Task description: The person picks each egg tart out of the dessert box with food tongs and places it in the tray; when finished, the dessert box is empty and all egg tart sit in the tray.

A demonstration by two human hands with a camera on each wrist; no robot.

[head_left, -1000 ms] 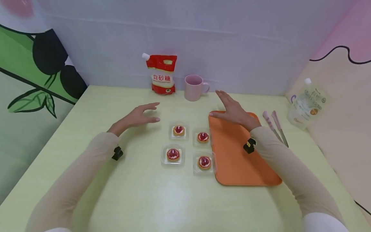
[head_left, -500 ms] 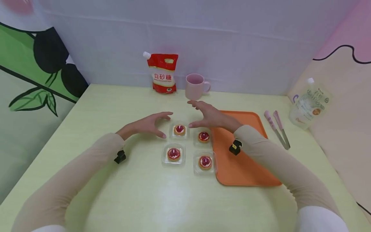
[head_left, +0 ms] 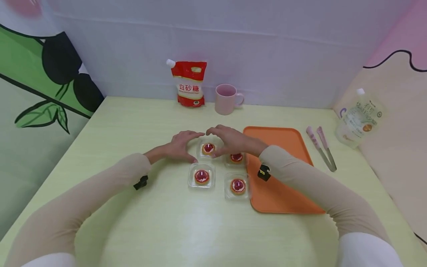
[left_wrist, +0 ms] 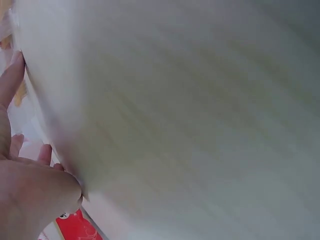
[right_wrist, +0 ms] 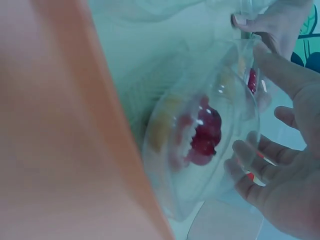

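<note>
Several clear plastic boxes stand on the table, each with a small tart topped with red fruit. Around the far-left box [head_left: 202, 151] my two hands come together. On its left is my left hand [head_left: 180, 146], thumb near the front and fingers towards the back. Bent over the right side, my right hand [head_left: 230, 141] partly hides that box and the far-right box [head_left: 230, 161]. Whether either hand touches the plastic, I cannot tell. The right wrist view shows the right hand [right_wrist: 295, 160] with loosely bent fingers beside a tart [right_wrist: 202, 137] in its box.
A near-left box [head_left: 191, 182] and a near-right box [head_left: 228, 193] sit in front. At the right lies an orange tray [head_left: 280, 193], with pink-handled tongs [head_left: 321, 148] beyond it. Behind stand a red sugar pouch [head_left: 191, 83], a pink mug [head_left: 225, 102] and a clear pouch [head_left: 360, 122].
Both hands have moved inward, the right one leftwards off the tray area and the left one rightwards, until they flank the far-left box. The boxes look unmoved.
</note>
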